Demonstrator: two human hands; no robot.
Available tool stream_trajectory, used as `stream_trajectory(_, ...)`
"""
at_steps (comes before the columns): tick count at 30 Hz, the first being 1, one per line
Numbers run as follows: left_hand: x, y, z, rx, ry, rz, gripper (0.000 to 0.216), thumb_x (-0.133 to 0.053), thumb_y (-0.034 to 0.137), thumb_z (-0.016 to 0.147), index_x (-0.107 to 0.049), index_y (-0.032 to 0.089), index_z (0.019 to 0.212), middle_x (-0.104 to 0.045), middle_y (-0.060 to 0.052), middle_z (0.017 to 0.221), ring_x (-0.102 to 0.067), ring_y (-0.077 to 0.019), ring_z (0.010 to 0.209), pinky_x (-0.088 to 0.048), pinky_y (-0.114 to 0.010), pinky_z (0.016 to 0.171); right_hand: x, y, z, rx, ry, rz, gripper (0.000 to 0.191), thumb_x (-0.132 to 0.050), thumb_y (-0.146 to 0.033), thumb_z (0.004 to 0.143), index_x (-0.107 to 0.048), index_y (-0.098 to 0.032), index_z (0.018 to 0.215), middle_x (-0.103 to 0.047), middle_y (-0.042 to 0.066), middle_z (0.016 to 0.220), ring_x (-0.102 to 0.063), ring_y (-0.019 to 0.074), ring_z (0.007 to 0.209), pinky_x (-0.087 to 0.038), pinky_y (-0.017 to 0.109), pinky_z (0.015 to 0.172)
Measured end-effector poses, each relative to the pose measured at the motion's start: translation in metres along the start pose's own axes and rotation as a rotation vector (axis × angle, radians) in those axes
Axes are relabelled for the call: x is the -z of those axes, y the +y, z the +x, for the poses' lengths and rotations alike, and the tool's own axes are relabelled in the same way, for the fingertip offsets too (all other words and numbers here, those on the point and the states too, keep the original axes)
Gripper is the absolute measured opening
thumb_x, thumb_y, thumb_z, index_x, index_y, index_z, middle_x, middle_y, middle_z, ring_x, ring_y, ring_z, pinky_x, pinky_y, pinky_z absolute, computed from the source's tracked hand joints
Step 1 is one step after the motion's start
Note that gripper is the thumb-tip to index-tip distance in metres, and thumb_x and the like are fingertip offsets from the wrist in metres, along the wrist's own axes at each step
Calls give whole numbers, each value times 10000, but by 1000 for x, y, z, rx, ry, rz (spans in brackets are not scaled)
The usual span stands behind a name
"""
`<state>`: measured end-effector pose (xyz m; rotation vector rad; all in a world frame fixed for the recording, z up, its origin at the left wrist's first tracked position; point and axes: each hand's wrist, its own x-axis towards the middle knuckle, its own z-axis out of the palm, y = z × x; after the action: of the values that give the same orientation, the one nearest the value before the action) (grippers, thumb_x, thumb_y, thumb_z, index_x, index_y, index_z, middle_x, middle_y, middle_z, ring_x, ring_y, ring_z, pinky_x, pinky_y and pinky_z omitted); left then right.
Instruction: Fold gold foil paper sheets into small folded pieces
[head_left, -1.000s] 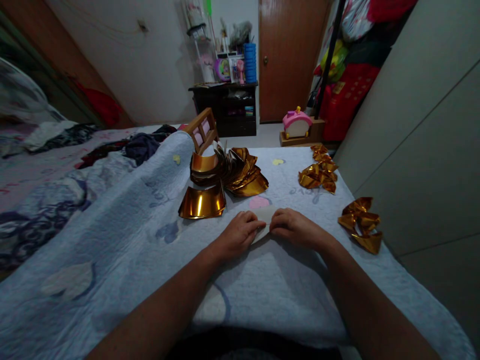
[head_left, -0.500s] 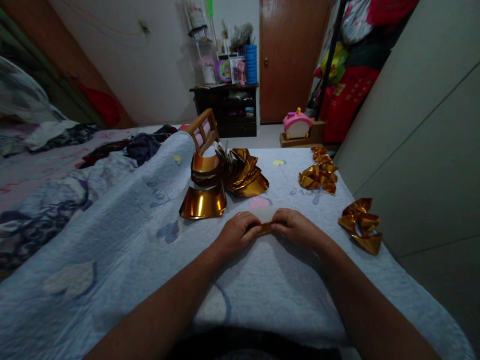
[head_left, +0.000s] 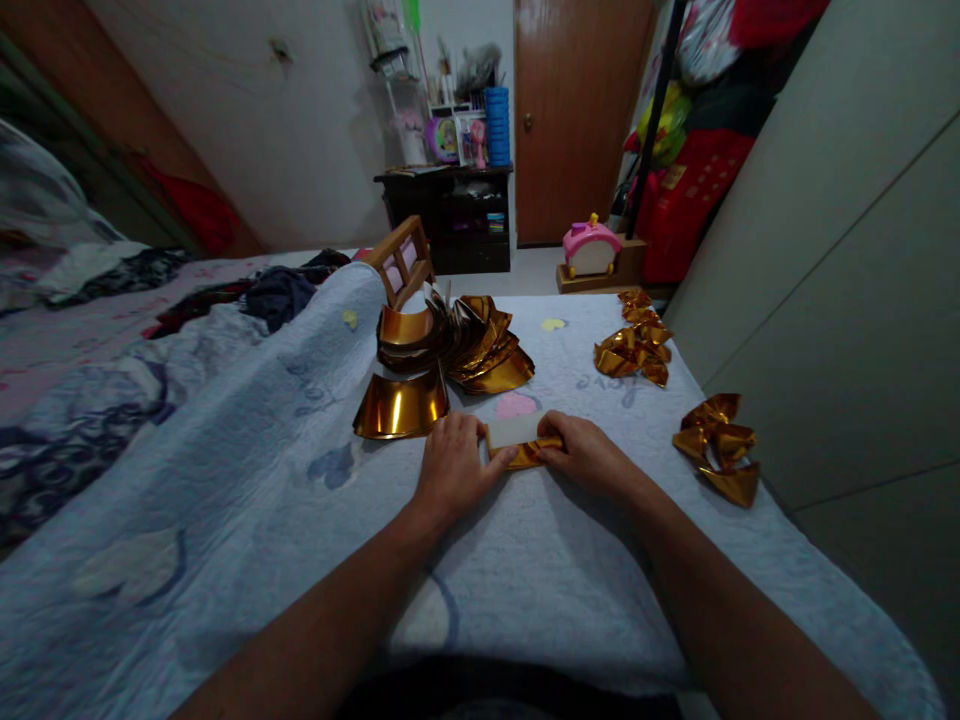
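Note:
A sheet of gold foil paper (head_left: pixel 514 431), pale side up, lies between my two hands, with a shiny gold fold along its near edge. My left hand (head_left: pixel 454 460) holds the sheet's left end, thumb pressed along the fold. At the right end, my right hand (head_left: pixel 581 450) pinches the folded strip between thumb and fingers. Just beyond my left hand sits a stack of gold foil sheets (head_left: pixel 403 405). A fanned pile of more gold sheets (head_left: pixel 487 350) spreads behind it.
Folded gold foil pieces (head_left: pixel 718 447) lie at the right edge of the quilt-covered surface (head_left: pixel 525 570), with more crumpled-looking gold pieces (head_left: pixel 635 352) farther back. A pink toy (head_left: pixel 590 248) and a wooden chair back (head_left: pixel 405 262) stand beyond the far edge. A tall pale cabinet (head_left: pixel 847 300) borders the right side.
My left hand has moved left and its fingers have spread, showing more of the pale sheet and gold fold. My right hand stays nearly in place. The view has shifted slightly.

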<state>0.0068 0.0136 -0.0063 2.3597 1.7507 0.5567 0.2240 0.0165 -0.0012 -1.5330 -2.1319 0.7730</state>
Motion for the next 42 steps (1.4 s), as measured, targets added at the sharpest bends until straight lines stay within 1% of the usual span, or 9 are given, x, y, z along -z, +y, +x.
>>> stream_trajectory(6,-2,0,-3,37,-9,1,456,-678,608,828,-585,172,926,-543,-91,1008,-503,-302,994,-431,-448,891,2,-3,1,-12,-22,9,140,-628,-137,826,-667,-170,957,-727,91,955,-633,214,866,-421,303,749)
stream_trajectory(11,-1,-1,0,34,-79,-174,320,-683,489,855,-601,185,912,-556,-62,986,-522,-268,986,-428,-407,879,2,-2,1,-1,-22,8,130,-629,-148,829,-687,-173,943,-734,89,940,-641,218,856,-424,308,742)
stream_trajectory(21,3,4,0,64,-146,-614,235,-677,340,836,-562,193,979,-616,2,824,-584,-172,726,-440,-286,656,3,-4,1,-1,-28,24,76,-622,-130,816,-649,-186,859,-711,59,855,-619,191,779,-400,283,680)
stream_trajectory(29,-6,4,1,77,-138,-925,297,-682,231,811,-624,169,1096,-706,-63,1035,-675,-220,931,-536,-344,828,4,-2,-1,-25,-23,111,56,-611,-136,817,-602,-187,796,-648,16,760,-572,161,701,-382,266,647)
stream_trajectory(33,-1,8,4,121,-114,-1143,355,-703,219,793,-669,145,1138,-721,-93,1111,-676,-242,1027,-527,-376,947,3,3,0,27,146,130,60,-638,-193,798,-579,-202,805,-608,34,874,-566,192,839,-431,302,748)
stream_trajectory(35,3,9,5,158,-116,-1269,374,-725,229,785,-682,141,1146,-725,-101,1138,-677,-250,1059,-517,-390,991,2,5,0,2,269,184,183,-683,-251,766,-572,-207,905,-590,55,972,-563,218,919,-454,336,800)
stream_trajectory(37,5,10,5,188,-116,-1343,378,-744,233,778,-692,141,1140,-729,-101,1142,-681,-254,1066,-508,-404,1017,1,5,1,-70,310,312,375,-718,-306,732,-548,-208,1052,-581,67,1025,-571,228,936,-479,354,796)
stream_trajectory(39,6,11,5,212,-100,-1375,382,-757,231,772,-694,141,1138,-733,-97,1137,-685,-251,1062,-499,-412,1033,2,3,1,-125,229,473,483,-723,-351,730,-528,-202,1147,-596,65,1011,-591,214,872,-496,340,736)
stream_trajectory(42,5,10,5,233,-68,-1383,387,-765,224,769,-695,144,1141,-735,-91,1139,-683,-250,1075,-485,-414,1052,6,-4,0,-133,53,646,444,-682,-422,782,-584,-177,1139,-619,40,897,-571,155,677,-466,286,586)
